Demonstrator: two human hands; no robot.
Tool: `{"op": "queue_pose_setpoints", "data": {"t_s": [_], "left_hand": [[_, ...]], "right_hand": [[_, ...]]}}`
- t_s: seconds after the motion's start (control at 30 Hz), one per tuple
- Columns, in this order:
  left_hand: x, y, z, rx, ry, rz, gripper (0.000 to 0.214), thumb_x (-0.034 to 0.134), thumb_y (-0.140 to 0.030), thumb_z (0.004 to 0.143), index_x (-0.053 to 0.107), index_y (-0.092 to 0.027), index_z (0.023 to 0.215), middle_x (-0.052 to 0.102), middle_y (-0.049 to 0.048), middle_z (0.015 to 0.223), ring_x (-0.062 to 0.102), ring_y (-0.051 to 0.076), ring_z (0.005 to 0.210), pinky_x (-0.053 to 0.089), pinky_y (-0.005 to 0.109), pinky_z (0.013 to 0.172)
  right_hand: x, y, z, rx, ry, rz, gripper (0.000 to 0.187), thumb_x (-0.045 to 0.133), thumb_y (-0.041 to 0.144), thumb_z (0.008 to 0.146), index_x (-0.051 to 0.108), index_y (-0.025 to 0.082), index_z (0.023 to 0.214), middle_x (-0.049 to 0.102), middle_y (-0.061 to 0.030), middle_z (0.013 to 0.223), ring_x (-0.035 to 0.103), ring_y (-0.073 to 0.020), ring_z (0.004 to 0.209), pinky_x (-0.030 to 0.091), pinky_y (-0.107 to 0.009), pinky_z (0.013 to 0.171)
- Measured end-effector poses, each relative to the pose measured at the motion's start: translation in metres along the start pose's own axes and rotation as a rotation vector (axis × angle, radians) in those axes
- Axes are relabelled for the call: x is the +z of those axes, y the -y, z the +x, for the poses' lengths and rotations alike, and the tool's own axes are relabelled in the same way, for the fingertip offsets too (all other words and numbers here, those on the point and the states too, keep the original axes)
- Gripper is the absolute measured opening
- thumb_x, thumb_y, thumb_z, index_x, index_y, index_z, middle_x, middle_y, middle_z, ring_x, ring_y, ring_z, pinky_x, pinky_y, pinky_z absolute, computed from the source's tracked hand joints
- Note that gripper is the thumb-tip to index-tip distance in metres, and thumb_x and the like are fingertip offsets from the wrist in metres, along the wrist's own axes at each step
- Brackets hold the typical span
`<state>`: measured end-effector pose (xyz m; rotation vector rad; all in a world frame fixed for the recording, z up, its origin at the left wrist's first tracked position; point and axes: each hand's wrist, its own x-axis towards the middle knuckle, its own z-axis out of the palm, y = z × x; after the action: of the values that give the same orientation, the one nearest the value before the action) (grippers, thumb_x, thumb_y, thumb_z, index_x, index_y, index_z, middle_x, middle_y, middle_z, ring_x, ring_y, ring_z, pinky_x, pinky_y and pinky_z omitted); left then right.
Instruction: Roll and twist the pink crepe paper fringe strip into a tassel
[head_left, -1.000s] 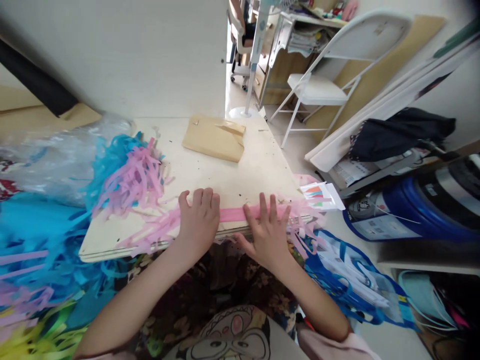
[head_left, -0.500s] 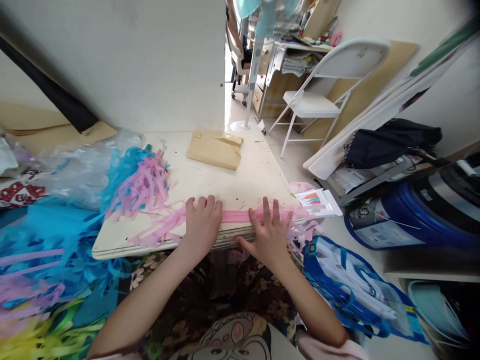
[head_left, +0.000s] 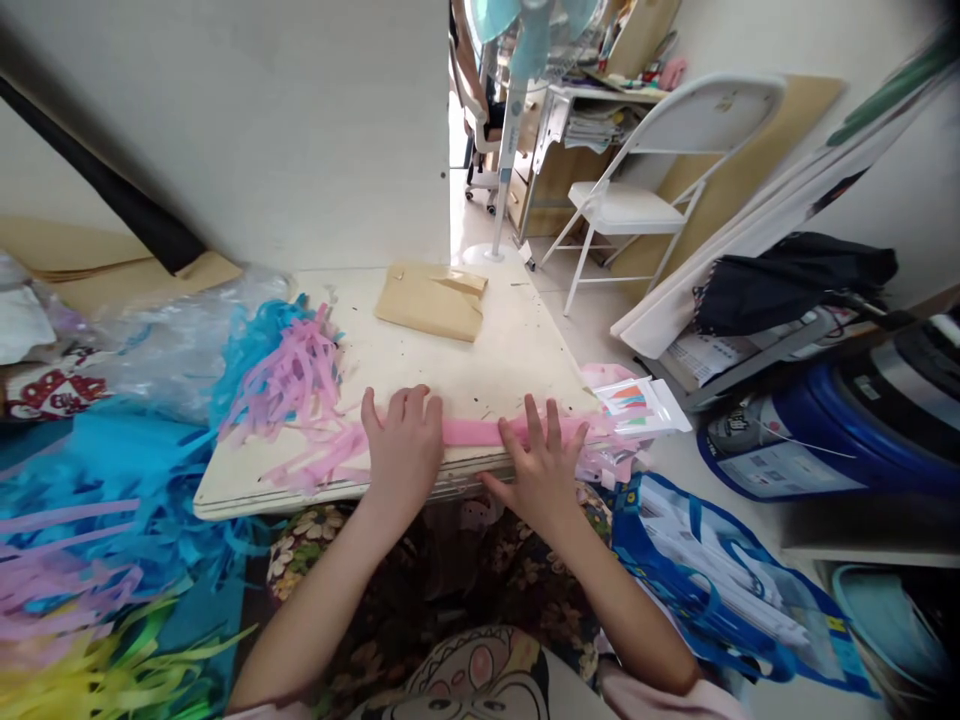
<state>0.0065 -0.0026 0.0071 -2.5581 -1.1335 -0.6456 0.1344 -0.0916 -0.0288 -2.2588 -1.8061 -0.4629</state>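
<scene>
While pressed flat on a wooden board [head_left: 480, 375], left hand [head_left: 403, 447] and right hand [head_left: 541, 462] both spread open, palms down, gripping nothing. Left hand laid over a pink paper strip [head_left: 471, 432] near the board's front edge, fingers loosely together and pointing away. Right hand set just to the right on the same strip, fingers fanned a little wider, thumb hanging past the front edge. Strip lying flat along that edge, a short bare stretch showing between the two hands, fringed ends trailing out at either side.

Parts of the strip beneath each palm hidden from view. Fringe at the right end spilling off the board's corner and hard to follow against a blue printed bag [head_left: 712, 570] below. Left end merging into a heap of pink shreds [head_left: 289, 385], itself tangled with blue shreds [head_left: 112, 470] that run out of frame at the left. Yellow shreds [head_left: 97, 680] cut off at the bottom corner. Clear plastic wrap [head_left: 165, 340] crumpled behind the heap, contents impossible to make out.

Middle and far part of the board bare apart from a folded brown envelope [head_left: 433, 300] well beyond the hands. Wall panel [head_left: 262, 130] closing off the far left side. Right edge of the board dropping to the floor, with a small printed packet [head_left: 645, 400] just beside the corner and a white folding chair [head_left: 645, 190] farther back. Lap in patterned cloth directly under the front edge.
</scene>
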Motion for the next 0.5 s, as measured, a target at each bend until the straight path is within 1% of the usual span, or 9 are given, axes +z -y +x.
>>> {"op": "queue_pose_setpoints", "data": {"t_s": [0.03,0.07,0.1,0.13,0.17,0.23,0.3,0.37,0.5], "left_hand": [[0.000,-0.009,-0.004,0.013,-0.059,-0.029,0.028,0.030,-0.014,0.078,0.053,-0.013,0.096,0.055,0.0110,0.105,0.046,0.024,0.099,0.014,0.054,0.092],[0.002,-0.019,-0.009,0.077,-0.091,-0.075,0.031,0.028,-0.016,0.080,0.050,-0.012,0.102,0.053,0.0112,0.110,0.042,0.023,0.105,0.010,0.053,0.095],[0.004,-0.028,-0.015,0.185,-0.086,-0.140,0.034,0.027,-0.019,0.081,0.046,-0.011,0.108,0.050,0.0108,0.114,0.039,0.022,0.109,0.009,0.050,0.097],[0.006,-0.037,-0.019,0.281,-0.032,-0.202,0.038,0.026,-0.025,0.082,0.042,-0.009,0.113,0.046,0.0108,0.119,0.034,0.020,0.114,0.013,0.044,0.099],[0.010,-0.043,-0.023,0.341,0.025,-0.250,0.045,0.026,-0.032,0.082,0.039,-0.007,0.116,0.042,0.0117,0.123,0.031,0.020,0.117,0.018,0.039,0.099],[0.017,-0.048,-0.029,0.370,0.137,-0.295,0.059,0.025,-0.044,0.079,0.033,-0.002,0.120,0.035,0.0145,0.127,0.027,0.021,0.119,0.024,0.033,0.097],[0.022,-0.043,-0.031,0.352,0.209,-0.293,0.070,0.026,-0.053,0.076,0.032,0.001,0.120,0.033,0.0166,0.127,0.026,0.023,0.119,0.024,0.033,0.097],[0.023,-0.033,-0.031,0.339,0.251,-0.277,0.077,0.028,-0.059,0.071,0.032,0.000,0.120,0.034,0.0169,0.127,0.028,0.024,0.119,0.024,0.035,0.097],[0.021,-0.014,-0.030,0.258,0.294,-0.220,0.078,0.037,-0.059,0.068,0.035,0.000,0.119,0.036,0.0177,0.125,0.031,0.026,0.117,0.028,0.037,0.095]], "right_hand": [[0.001,0.000,0.000,-0.005,0.005,-0.005,0.063,0.049,0.056,0.062,0.044,0.022,0.114,0.021,-0.0146,0.133,0.006,-0.0361,0.121,0.002,-0.063,0.087],[0.001,-0.001,0.000,-0.006,0.008,-0.013,0.059,0.048,0.052,0.065,0.043,0.022,0.115,0.021,-0.0141,0.133,0.006,-0.0358,0.121,0.003,-0.063,0.086],[0.003,-0.001,0.000,-0.003,0.008,-0.025,0.054,0.047,0.047,0.068,0.041,0.022,0.116,0.021,-0.0136,0.133,0.007,-0.0352,0.121,0.004,-0.063,0.086],[0.004,-0.001,-0.001,0.003,0.008,-0.039,0.049,0.046,0.041,0.072,0.041,0.023,0.117,0.022,-0.0130,0.133,0.007,-0.0345,0.121,0.005,-0.063,0.086],[0.005,-0.002,-0.001,0.009,0.006,-0.054,0.044,0.043,0.035,0.074,0.041,0.023,0.117,0.023,-0.0125,0.133,0.008,-0.0336,0.122,0.006,-0.063,0.086],[0.006,-0.002,-0.001,0.010,-0.001,-0.070,0.040,0.041,0.029,0.076,0.043,0.023,0.115,0.025,-0.0123,0.132,0.010,-0.0329,0.121,0.007,-0.062,0.086],[0.007,-0.003,0.000,-0.005,-0.009,-0.062,0.041,0.043,0.033,0.074,0.044,0.023,0.114,0.026,-0.0129,0.132,0.010,-0.0338,0.121,0.006,-0.062,0.086],[0.006,-0.003,0.000,-0.014,-0.026,-0.046,0.047,0.046,0.041,0.070,0.044,0.023,0.114,0.026,-0.0137,0.131,0.010,-0.0348,0.121,0.005,-0.063,0.086],[0.004,-0.002,0.001,-0.012,-0.048,-0.033,0.057,0.047,0.054,0.065,0.045,0.022,0.112,0.026,-0.0157,0.131,0.010,-0.0353,0.121,0.003,-0.062,0.087]]}}
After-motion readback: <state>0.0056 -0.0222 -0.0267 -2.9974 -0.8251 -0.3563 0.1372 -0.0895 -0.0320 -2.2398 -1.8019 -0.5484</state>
